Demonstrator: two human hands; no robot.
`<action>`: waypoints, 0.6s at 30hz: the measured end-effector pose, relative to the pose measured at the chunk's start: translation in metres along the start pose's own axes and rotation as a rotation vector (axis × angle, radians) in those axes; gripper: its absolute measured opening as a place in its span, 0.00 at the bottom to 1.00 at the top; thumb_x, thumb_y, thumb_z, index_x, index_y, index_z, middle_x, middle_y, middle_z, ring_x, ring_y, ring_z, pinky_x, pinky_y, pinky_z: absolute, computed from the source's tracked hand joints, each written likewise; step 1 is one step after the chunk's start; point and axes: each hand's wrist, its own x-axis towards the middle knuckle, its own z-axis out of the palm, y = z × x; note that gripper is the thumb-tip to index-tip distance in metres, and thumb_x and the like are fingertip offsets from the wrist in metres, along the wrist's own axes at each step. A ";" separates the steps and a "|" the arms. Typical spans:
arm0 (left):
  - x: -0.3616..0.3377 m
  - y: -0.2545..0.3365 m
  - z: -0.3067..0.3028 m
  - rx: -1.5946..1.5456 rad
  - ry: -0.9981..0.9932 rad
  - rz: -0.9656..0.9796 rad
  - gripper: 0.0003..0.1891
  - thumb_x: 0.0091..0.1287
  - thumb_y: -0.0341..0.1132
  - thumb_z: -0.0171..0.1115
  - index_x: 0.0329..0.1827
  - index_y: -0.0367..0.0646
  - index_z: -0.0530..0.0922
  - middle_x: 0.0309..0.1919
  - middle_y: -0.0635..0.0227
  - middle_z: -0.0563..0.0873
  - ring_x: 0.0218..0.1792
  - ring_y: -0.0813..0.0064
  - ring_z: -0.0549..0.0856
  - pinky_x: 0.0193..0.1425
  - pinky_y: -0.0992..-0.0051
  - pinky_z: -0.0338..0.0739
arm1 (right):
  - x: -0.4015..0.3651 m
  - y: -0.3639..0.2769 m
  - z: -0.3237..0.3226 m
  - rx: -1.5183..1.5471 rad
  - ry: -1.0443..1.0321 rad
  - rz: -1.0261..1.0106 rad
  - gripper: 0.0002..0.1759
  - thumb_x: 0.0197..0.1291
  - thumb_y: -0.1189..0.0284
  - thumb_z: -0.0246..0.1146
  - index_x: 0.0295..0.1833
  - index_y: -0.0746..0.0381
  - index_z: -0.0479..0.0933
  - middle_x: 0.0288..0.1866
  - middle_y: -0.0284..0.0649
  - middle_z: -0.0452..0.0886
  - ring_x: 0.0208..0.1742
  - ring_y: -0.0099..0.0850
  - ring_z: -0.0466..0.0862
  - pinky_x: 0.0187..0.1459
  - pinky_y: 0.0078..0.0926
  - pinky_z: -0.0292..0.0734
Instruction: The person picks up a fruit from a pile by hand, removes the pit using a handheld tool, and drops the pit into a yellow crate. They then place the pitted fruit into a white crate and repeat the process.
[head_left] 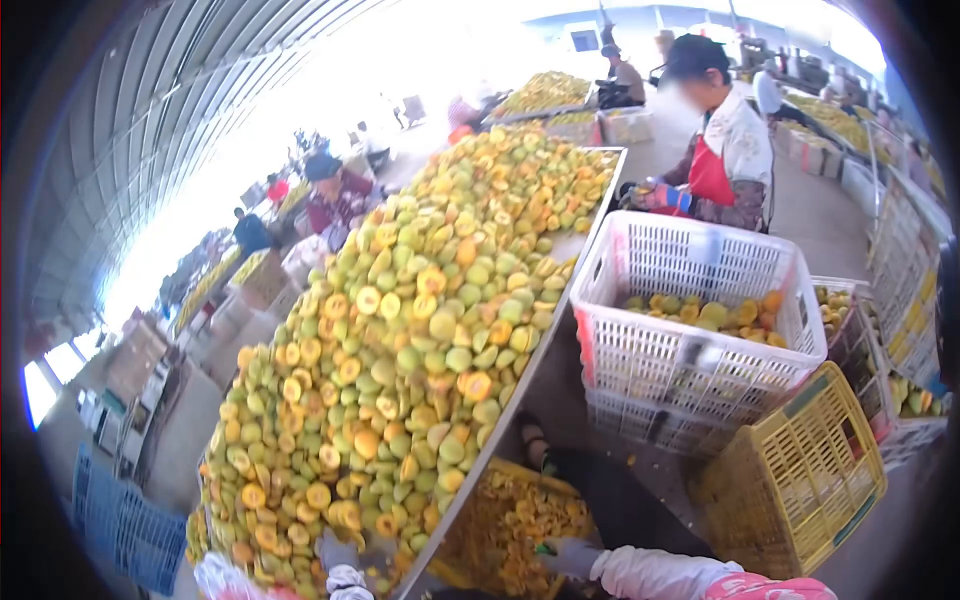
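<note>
My left hand [338, 552], in a grey glove, reaches into the near edge of a big heap of yellow-green fruit [400, 350]. Many of these fruits are halved, showing orange flesh or round hollows, like apricots or peaches. Its fingers are too small and partly hidden to read. My right hand [572, 557], gloved in grey too, is closed on a small green object [545, 548], perhaps a tool handle; the rest of it cannot be made out. That hand hovers over a yellow crate [540, 478] of orange fruit scraps [525, 520], just beyond the table's metal rim [500, 430].
A white crate [700, 350] partly filled with fruit stands right of the table, with a tilted yellow crate [800, 470] nearer me. A person [735, 150] in a red apron works across from it. Another person [335, 195] sits at the heap's left side. Blue crates [125, 525] lie at lower left.
</note>
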 end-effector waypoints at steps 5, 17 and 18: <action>-0.014 0.036 -0.017 0.013 -0.078 -0.070 0.34 0.45 0.38 0.78 0.58 0.38 0.76 0.53 0.41 0.79 0.48 0.43 0.82 0.53 0.57 0.79 | 0.012 0.010 0.002 0.028 -0.017 -0.032 0.23 0.68 0.51 0.58 0.50 0.60 0.76 0.34 0.45 0.85 0.30 0.34 0.85 0.36 0.37 0.77; -0.094 0.108 -0.052 -1.363 -0.066 -0.294 0.21 0.59 0.31 0.65 0.56 0.38 0.77 0.46 0.55 0.84 0.34 0.66 0.87 0.27 0.73 0.83 | -0.008 0.005 0.017 -0.027 0.090 -0.285 0.24 0.66 0.50 0.60 0.51 0.61 0.72 0.40 0.52 0.84 0.42 0.47 0.85 0.44 0.43 0.76; -0.104 0.114 -0.056 -1.371 -0.068 -0.301 0.21 0.59 0.31 0.65 0.56 0.38 0.77 0.46 0.55 0.84 0.34 0.66 0.87 0.27 0.73 0.83 | -0.013 0.002 0.014 -0.037 0.122 -0.384 0.24 0.67 0.51 0.59 0.52 0.61 0.72 0.40 0.52 0.83 0.42 0.46 0.85 0.44 0.42 0.76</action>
